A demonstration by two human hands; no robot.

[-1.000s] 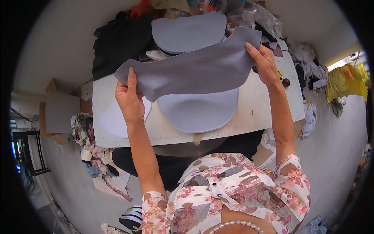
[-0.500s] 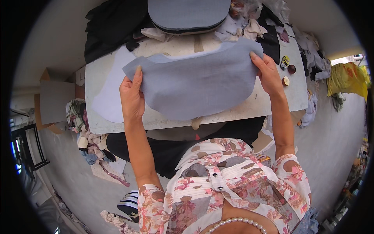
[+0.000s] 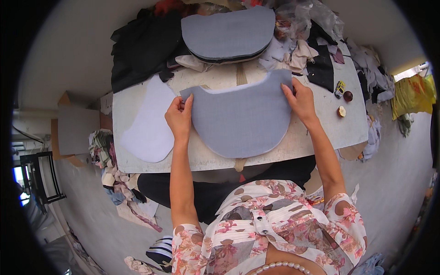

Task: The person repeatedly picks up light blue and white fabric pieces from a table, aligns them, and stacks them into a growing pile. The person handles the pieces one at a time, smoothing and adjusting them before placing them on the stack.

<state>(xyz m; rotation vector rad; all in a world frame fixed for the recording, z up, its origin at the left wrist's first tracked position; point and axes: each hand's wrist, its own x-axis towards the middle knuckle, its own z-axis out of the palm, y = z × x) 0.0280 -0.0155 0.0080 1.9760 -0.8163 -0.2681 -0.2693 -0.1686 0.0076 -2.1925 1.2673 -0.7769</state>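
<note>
Currently, panel (image 3: 240, 119): over surface (image 3: 346, 133), btwn L hand (image 3: 180, 114) & R hand (image 3: 300, 101); long axis L–R, R end a bit farther fr body, curved edge twd body.
L hand: pinching L corner, thumb on top.
R hand: pinching R corner, same way.
Nearer hand: neither, one at ea. end.
White piece (image 3: 149, 126): just L of L hand.
Stack (image 3: 229, 34): beyond panel, apart.

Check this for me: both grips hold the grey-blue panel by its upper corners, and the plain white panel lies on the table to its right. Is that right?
One thing is off: the head view shows the plain white panel on the table to the left of the grey-blue panel. The left grip and right grip do hold its upper corners.
</note>
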